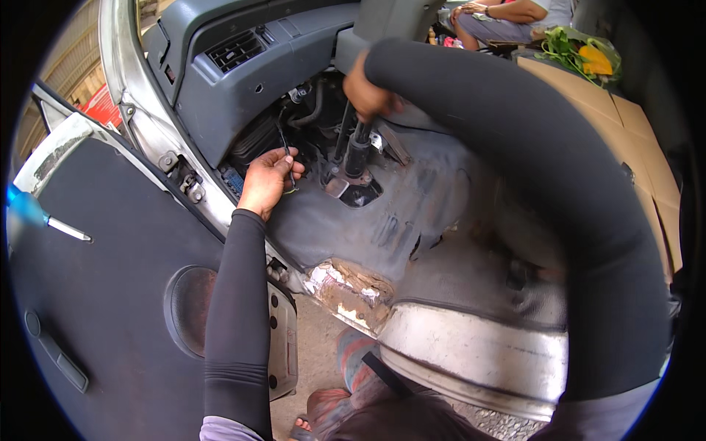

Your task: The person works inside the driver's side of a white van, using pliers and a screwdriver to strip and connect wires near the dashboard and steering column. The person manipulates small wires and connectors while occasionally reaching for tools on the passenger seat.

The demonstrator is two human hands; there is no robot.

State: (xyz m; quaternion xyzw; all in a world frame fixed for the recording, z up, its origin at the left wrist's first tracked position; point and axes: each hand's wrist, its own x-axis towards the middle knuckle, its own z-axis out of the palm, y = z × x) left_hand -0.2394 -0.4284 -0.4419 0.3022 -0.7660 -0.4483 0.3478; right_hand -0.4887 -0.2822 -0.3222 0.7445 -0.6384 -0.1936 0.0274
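Note:
Below the grey dashboard [290, 55], my left hand [269, 180] pinches a thin black electrical wire [285, 140] between thumb and fingers. The wire runs up toward the parts under the dash, and a yellowish strand [293, 190] shows just under my fingers. My right hand [369, 94] reaches across to the steering column, above its black lower shaft [358, 151]. Motion smears its fingers, and the arm partly covers it, so what it touches is unclear. Around the shaft's foot, a floor opening [362, 195] and a metal pedal [337, 187] are visible.
The open door [118, 272] stands at left, with a blue-handled screwdriver [66, 229] near its edge. A worn, rusty sill [353, 294] lies in front. Cardboard [632, 125] and leafy greens [565, 48] are at right. Another person's arm [518, 10] shows at the back.

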